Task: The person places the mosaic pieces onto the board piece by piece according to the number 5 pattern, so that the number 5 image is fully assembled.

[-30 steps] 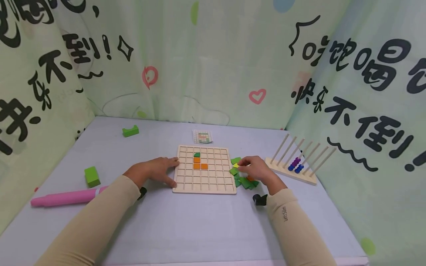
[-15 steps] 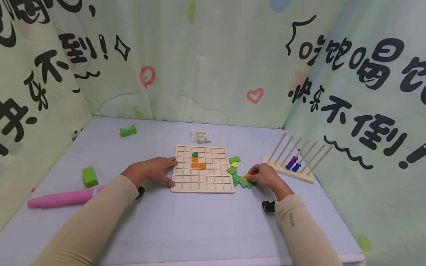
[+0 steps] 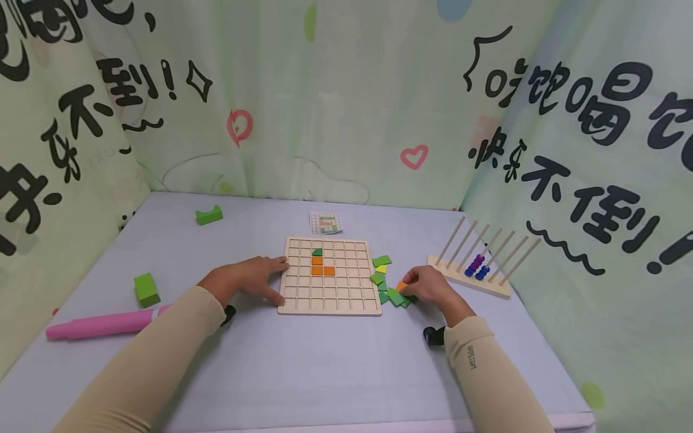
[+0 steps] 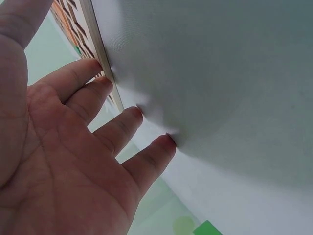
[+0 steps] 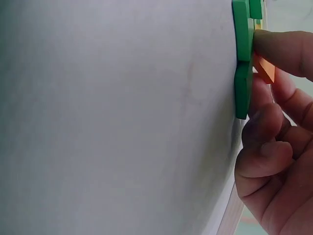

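Note:
A wooden grid board (image 3: 330, 297) lies flat in the middle of the table, with a dark green tile and three orange tiles (image 3: 322, 266) set in its cells. My left hand (image 3: 254, 278) rests flat on the table, fingers straight, touching the board's left edge (image 4: 100, 63). A heap of green tiles (image 3: 391, 291) with one yellow tile lies right of the board. My right hand (image 3: 428, 285) sits on that heap and pinches an orange tile (image 3: 401, 286) between thumb and fingers; the right wrist view shows the orange tile (image 5: 264, 71) against the green tiles (image 5: 242, 58).
A small pattern card (image 3: 326, 222) lies behind the board. A wooden peg rack (image 3: 470, 278) with purple and blue beads stands at right. At left are a pink tube (image 3: 100, 325), a green cube (image 3: 147, 288) and a green arch block (image 3: 209, 214). Printed curtains surround the table.
My right hand moved from the upper part of the tile heap down to its lower right and took an orange tile in a pinch. The left hand has stayed on the board's edge.

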A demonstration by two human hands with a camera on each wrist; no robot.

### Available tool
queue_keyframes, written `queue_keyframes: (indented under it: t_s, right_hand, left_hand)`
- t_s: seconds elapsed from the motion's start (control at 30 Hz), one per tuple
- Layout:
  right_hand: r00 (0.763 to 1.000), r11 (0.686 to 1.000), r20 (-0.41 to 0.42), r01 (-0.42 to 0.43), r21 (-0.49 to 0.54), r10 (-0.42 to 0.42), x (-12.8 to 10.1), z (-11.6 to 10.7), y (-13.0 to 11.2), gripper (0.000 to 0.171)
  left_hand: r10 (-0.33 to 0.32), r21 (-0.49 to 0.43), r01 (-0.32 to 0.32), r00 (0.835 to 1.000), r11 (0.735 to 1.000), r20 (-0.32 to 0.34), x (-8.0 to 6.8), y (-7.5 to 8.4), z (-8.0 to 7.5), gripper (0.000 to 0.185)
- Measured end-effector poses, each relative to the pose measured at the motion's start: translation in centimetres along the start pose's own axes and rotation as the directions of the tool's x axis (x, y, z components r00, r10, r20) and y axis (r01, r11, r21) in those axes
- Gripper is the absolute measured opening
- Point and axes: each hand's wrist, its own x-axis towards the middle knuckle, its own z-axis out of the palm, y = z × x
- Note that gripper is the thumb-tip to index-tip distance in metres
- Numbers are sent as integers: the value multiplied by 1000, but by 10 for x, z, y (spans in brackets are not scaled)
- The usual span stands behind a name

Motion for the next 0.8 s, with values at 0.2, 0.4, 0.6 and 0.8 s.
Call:
queue_keyframes:
  t_s: [0.2, 0.4, 0.6, 0.8]
  right_hand:
    - [999, 999, 0, 35, 32, -35, -1, -2, -1, 18]
    - [999, 996, 15, 35, 80, -36, -1, -1, -3, 16]
    - [999, 991, 2, 38, 125, -38, 3, -1, -9, 17]
    - [998, 985, -3, 64, 157, -64, 6, 0, -22, 16]
  left_hand:
    - [1, 4, -1, 1000, 1000, 6, 0, 0, -1, 100]
    - [-1, 4, 1, 1000, 1000, 11, -2, 1, 0, 100]
    - [-10, 4, 10, 1000, 1000, 11, -4, 4, -2, 100]
    - [-12, 3, 12, 1000, 1000, 14, -5, 3, -1, 100]
